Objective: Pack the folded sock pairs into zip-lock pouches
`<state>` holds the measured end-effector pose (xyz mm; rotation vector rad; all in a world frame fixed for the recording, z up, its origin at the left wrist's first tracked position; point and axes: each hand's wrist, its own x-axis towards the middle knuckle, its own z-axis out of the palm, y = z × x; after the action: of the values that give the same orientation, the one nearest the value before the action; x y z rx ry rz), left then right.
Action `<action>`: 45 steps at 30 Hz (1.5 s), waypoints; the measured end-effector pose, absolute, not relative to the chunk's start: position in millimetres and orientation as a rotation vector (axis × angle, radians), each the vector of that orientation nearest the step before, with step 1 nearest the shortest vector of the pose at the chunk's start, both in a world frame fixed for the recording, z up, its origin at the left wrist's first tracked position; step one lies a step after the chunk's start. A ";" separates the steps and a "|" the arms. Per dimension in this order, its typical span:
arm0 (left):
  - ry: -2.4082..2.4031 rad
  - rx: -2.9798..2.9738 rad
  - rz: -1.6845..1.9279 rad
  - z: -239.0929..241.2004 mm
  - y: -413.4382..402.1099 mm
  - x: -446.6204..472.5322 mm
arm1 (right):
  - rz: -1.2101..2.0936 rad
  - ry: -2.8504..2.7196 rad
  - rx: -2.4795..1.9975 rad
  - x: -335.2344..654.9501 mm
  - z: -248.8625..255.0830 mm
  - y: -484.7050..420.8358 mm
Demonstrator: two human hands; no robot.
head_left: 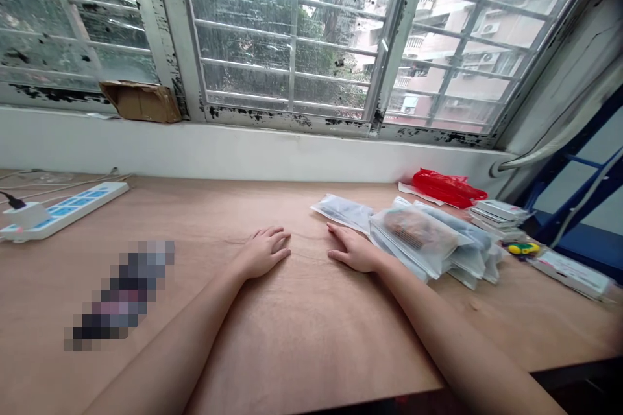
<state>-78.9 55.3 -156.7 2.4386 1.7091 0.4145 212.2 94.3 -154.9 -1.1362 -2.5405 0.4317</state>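
My left hand [265, 251] lies palm down on the wooden table [292, 337], fingers spread and holding nothing. My right hand [353, 249] rests on the same surface a short way to the right, its thumb apart from its fingers and nothing in it. Just beyond the right hand is a flat frosted plastic bag [343, 211]. Beside that hand and wrist, a pile of frosted plastic bags [418, 233] has contents I cannot clearly make out; the top one shows something orange-brown. Left of my left forearm lies a pixelated object [121, 298] whose kind is hidden.
A white power strip [73, 207] with a plugged-in adapter sits at the left. At the back right are a red plastic bag [448, 188], stacked boxes [499, 213], a yellow-green tool [523, 248] and a white box [572, 272]. A cardboard box [143, 102] stands on the windowsill.
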 end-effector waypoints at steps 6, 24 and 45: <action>1.709 2.437 0.411 -156.9 56.4 -78.4 | 0.433 -2.543 -1.150 212.5 -154.1 93.4; 1.655 2.645 0.884 -148.0 48.0 -60.1 | 0.398 -2.441 -1.014 187.9 -134.6 63.7; 1.244 2.895 1.307 -138.1 29.7 -19.7 | 0.204 -2.162 -0.924 168.3 -145.4 61.3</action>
<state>-19.7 29.7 -138.1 2.8953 1.2444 1.3070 168.3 61.3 -145.4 -0.9243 -2.1624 0.2039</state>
